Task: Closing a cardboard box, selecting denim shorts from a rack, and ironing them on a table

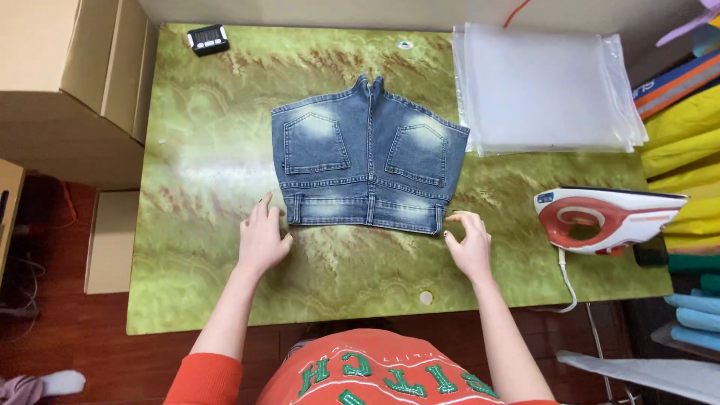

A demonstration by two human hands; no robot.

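A pair of blue denim shorts [367, 154] lies flat on the green marbled table [202, 225], back pockets up, waistband toward me. My left hand [262, 238] rests flat on the table, fingers apart, its fingertips at the waistband's left corner. At the waistband's right corner my right hand [469, 244] has its fingers curled, touching or just off the denim edge. Neither hand is lifting the shorts.
A stack of clear plastic bags [544, 90] lies at the back right. A red and white iron [604, 219] stands at the right edge, cord hanging down. A small black timer [208, 38] sits at the back left. Cardboard boxes [71, 82] stand left; folded fabrics [686, 142] right.
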